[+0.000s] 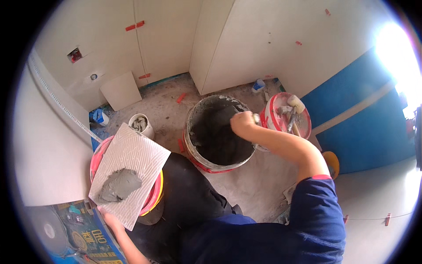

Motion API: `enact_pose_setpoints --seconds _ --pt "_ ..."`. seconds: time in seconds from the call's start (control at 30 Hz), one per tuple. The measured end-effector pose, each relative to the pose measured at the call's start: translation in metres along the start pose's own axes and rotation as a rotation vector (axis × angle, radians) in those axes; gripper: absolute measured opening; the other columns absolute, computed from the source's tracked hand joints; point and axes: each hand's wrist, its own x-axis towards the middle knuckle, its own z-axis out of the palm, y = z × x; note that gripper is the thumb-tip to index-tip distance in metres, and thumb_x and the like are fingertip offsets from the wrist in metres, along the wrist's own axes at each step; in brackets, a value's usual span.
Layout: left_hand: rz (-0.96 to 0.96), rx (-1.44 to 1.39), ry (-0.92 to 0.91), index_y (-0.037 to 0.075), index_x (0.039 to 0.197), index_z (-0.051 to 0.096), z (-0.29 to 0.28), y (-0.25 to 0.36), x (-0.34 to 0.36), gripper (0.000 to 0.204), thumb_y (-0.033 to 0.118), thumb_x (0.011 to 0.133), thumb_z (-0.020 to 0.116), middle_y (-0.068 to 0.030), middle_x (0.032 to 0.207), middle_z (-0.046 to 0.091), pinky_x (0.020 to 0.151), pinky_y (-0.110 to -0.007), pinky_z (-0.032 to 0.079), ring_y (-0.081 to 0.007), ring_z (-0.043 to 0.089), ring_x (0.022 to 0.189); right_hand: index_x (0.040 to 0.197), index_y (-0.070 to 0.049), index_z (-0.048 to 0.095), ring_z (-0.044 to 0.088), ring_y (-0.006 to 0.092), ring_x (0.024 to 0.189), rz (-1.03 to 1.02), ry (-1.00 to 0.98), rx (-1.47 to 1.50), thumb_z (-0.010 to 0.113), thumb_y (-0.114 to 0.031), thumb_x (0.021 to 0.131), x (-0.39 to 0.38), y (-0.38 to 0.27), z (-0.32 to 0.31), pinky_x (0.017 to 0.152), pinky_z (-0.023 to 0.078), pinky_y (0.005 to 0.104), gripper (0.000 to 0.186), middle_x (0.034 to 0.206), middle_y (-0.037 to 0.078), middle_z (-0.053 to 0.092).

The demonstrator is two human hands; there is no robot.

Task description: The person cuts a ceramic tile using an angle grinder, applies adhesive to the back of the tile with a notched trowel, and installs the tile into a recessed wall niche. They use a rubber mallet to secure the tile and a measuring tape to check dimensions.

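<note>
A white tile (pixel 143 152) with a ridged back lies tilted over a pink-red bucket (pixel 154 198) at the left. My left hand (pixel 110 220) grips its lower edge, with the fingers partly hidden beneath. On the tile's ridges sits a lump of grey mortar (pixel 121 185). Ahead of me stands a large bucket (pixel 190 141) with dark grey mortar (pixel 220 143) inside and dried mortar round its rim. Over its right side, my right hand (pixel 243 124) is closed round the handle of a trowel (pixel 256 118). The trowel's blade is hard to make out against the mortar.
A red-and-white bucket (pixel 307 116) at the right carries a mallet (pixel 295 108) on top. Beyond the tile stands a small white pail (pixel 147 130). A square tile (pixel 121 91) leans on the far wall. Printed cardboard (pixel 94 237) lies lower left; a blue panel (pixel 365 119) stands at the right.
</note>
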Motion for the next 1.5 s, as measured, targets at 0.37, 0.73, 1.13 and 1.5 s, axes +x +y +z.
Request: enact_pose_setpoints --seconds 0.37,0.73,1.13,1.5 --pt "0.193 0.184 0.052 -0.008 0.148 0.033 -0.059 -0.033 0.035 0.070 0.047 0.106 0.038 -0.0196 0.153 0.038 0.114 -0.039 0.032 -0.0306 0.042 0.135 0.091 -0.001 0.074 0.072 0.0293 0.085 0.223 -0.350 1.066 0.057 -0.033 0.094 0.068 -0.094 0.054 0.076 0.056 0.0427 0.036 0.095 0.018 0.072" --pt "0.151 0.216 0.059 -0.009 0.148 0.032 -0.016 0.002 -0.005 0.071 0.050 0.107 0.031 -0.0203 0.152 0.040 0.113 -0.038 0.032 -0.0296 0.042 0.136 0.081 -0.005 0.056 0.051 0.0212 0.050 0.502 -0.470 2.176 0.056 -0.039 0.100 0.044 -0.086 0.043 0.047 0.043 0.0358 0.039 0.066 0.008 0.053" --pt "0.070 -0.147 -0.130 -0.006 0.143 0.042 -0.023 -0.023 0.014 0.066 0.048 0.107 0.033 -0.0183 0.140 0.051 0.108 -0.040 0.038 -0.0267 0.053 0.123 0.075 -0.004 0.059 0.053 0.0136 0.055 0.390 -0.007 2.008 0.057 -0.046 0.099 -0.095 -0.026 -0.032 0.051 0.042 0.0305 0.049 0.066 0.001 0.054" --pt "0.308 -0.061 -0.027 -0.005 0.125 0.057 0.002 -0.012 -0.006 0.053 0.041 0.108 0.036 -0.0159 0.119 0.064 0.097 -0.037 0.044 -0.0229 0.060 0.108 0.103 -0.002 0.061 0.070 0.0374 0.074 -0.318 0.398 0.935 0.069 -0.042 0.087 -0.139 -0.132 -0.179 0.070 0.056 0.0463 0.044 0.082 0.022 0.070"
